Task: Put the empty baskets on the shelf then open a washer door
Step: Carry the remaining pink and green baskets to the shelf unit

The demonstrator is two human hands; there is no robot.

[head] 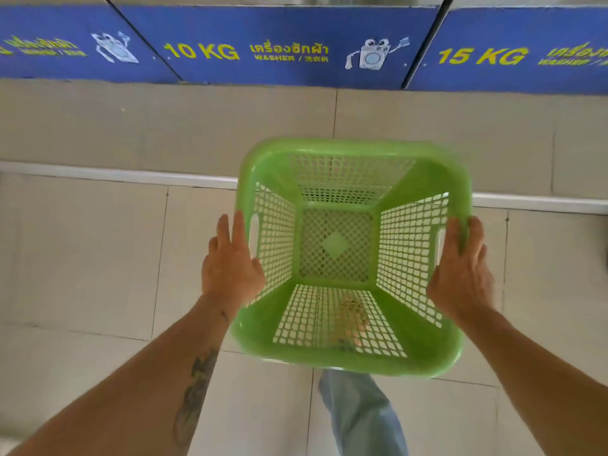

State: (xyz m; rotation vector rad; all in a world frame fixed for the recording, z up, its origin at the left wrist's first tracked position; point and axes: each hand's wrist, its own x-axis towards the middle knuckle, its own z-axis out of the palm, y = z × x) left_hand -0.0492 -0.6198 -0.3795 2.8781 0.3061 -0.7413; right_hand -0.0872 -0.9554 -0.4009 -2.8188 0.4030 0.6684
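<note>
I am looking straight into the green square plastic lattice basket (345, 360), down to its lattice bottom. It is held up off the pale tiled floor (82, 258) and sits between the two hands, one on each side wall beside a handle slot.

The left hand (232, 268) is on the basket's left wall. Its fingers lie long against the outside and the thumb is hooked at the rim, pinching it. The right hand (460, 274) grips the right wall, with fingers curled over the rim.

Below the basket's near edge I make out a leg in light blue jeans (362, 416). Something brownish shows through the near wall's lattice, but I cannot tell what it is.

Past the basket a white strip (115, 174) crosses the floor. Beyond it are blue washer panels (296, 44) lettered "10 KG" and "15 KG" in yellow.
</note>
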